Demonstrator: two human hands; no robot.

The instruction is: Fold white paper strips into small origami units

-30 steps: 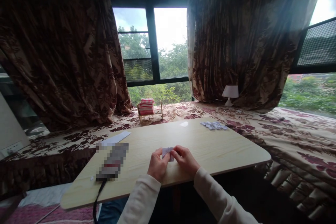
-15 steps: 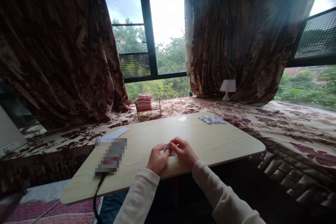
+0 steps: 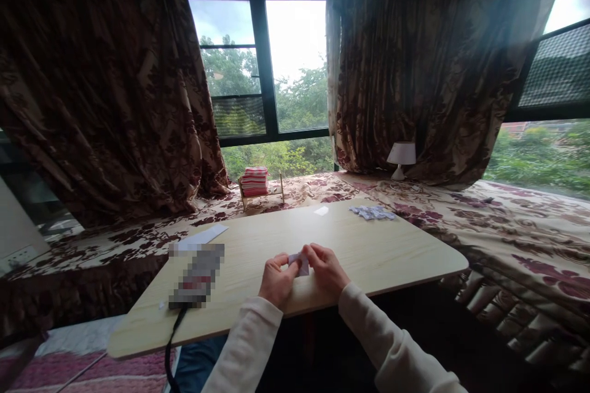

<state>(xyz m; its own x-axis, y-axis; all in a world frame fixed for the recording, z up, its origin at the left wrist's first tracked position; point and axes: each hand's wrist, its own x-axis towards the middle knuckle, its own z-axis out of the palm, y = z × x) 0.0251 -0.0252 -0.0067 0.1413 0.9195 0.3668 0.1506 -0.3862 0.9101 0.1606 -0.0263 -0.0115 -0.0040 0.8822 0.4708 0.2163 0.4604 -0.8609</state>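
Note:
Between my two hands is a small piece of white paper, held just above the table near its front edge. My left hand pinches its left side, thumb on the near face. The fingertips of my right hand close on its upper right edge. Fingers cover much of the paper, so any folds cannot be made out. A pile of small folded white paper pieces lies at the table's far right.
The pale wooden table carries white paper sheets and a blurred dark box with a black cable at left. Behind stand a small rack with striped cloths and a white lamp on a floral-covered ledge.
My right fingers have shifted slightly right along the paper, and more of its lower part now shows. My left hand keeps its pinch. The view has moved a little.

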